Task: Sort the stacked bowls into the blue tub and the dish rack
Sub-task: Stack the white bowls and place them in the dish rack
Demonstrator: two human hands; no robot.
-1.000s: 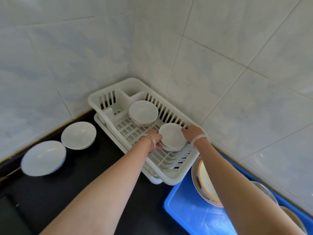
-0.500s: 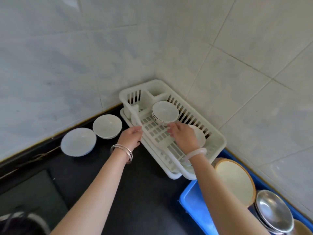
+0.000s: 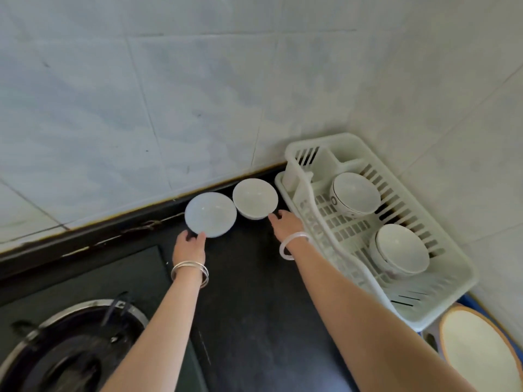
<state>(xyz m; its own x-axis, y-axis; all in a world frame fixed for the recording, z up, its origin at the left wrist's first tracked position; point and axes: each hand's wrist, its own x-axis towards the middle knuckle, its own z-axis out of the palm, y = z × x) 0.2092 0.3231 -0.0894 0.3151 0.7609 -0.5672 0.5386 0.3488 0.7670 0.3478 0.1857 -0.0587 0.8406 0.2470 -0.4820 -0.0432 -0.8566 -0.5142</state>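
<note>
Left fingers (image 3: 201, 238) pinch glossy bluish-white bowl (image 3: 210, 213); right fingers (image 3: 274, 218) released beside cream bowl (image 3: 254, 197)

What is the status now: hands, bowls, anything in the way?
Left grip at near rim of pale bowl, hold unclear. Right grip open, fingertips by white bowl. Bowls at two spots in dish rack. Nothing in the way.
</note>
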